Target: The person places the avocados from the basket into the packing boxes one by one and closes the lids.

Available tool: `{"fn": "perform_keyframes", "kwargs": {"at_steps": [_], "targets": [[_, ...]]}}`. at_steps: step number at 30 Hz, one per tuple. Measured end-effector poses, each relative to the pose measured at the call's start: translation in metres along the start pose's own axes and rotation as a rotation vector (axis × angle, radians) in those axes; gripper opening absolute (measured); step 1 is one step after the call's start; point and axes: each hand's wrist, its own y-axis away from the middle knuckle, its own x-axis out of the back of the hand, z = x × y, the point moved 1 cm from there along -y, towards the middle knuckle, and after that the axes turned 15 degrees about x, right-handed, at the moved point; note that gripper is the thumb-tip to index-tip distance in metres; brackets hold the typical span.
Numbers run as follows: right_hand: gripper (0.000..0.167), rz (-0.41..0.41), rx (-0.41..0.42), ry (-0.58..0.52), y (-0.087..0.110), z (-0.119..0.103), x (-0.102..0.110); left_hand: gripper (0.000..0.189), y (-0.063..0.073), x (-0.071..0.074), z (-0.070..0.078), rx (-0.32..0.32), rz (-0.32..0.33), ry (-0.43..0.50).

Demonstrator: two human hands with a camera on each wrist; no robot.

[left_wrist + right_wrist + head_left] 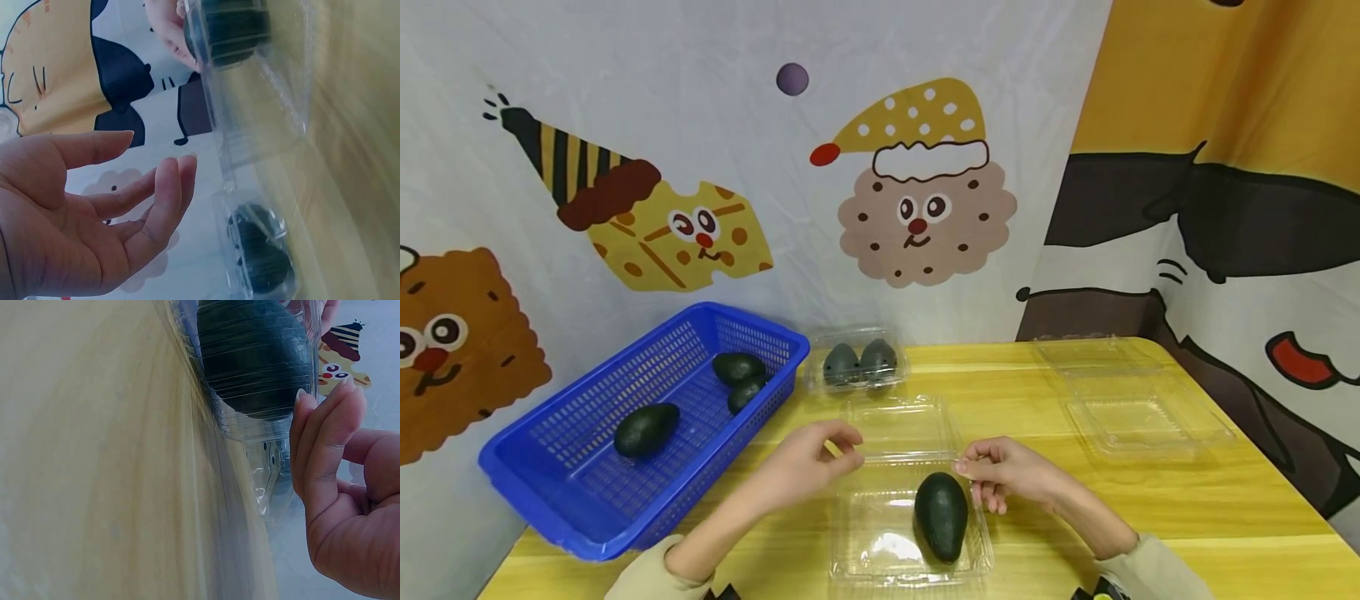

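A clear plastic clamshell container [880, 575] lies opened on the table, its lid [898, 421] folded back. One dark green avocado [942, 517] sits in the right half of its base. My right hand [1006, 473] holds the container's right rim near the hinge, thumb at the edge and the other fingers lower along the outside wall. In the right wrist view the fingertips [300, 397] are right at the rim. My left hand [811, 460] hovers left of the hinge with nothing in it, its fingers loosely bent and the thumb apart in the left wrist view.
A blue plastic basket [700, 492] on the left holds several avocados [646, 430]. Behind the opened container stands a closed clamshell [854, 358] with two avocados inside. More opened clear clamshells [1138, 421] lie at the right. A printed curtain [737, 125] hangs behind the table [1150, 517].
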Motion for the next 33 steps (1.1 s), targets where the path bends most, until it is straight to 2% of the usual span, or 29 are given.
{"fn": "perform_keyframes", "kwargs": {"at_steps": [3, 7, 11, 18, 33], "targets": [[0.033, 0.001, -0.001, -0.003, 0.000, 0.001, 0.000, 0.020, 0.001, 0.007, -0.003, -0.014, 0.033, 0.000], [0.032, 0.004, -0.004, 0.001, 0.001, 0.001, 0.000, 0.020, 0.003, 0.016, -0.005, 0.000, 0.068, -0.015], [0.032, 0.006, -0.008, 0.000, 0.001, 0.000, -0.001, 0.020, 0.007, 0.024, -0.004, 0.038, 0.081, -0.031], [0.032, 0.008, -0.012, -0.009, 0.001, 0.000, -0.001, 0.019, 0.011, 0.036, -0.003, 0.141, 0.094, -0.033], [0.031, 0.013, -0.011, 0.005, 0.000, 0.000, -0.001, 0.028, 0.018, 0.084, 0.007, 0.152, 0.121, -0.088]]}}
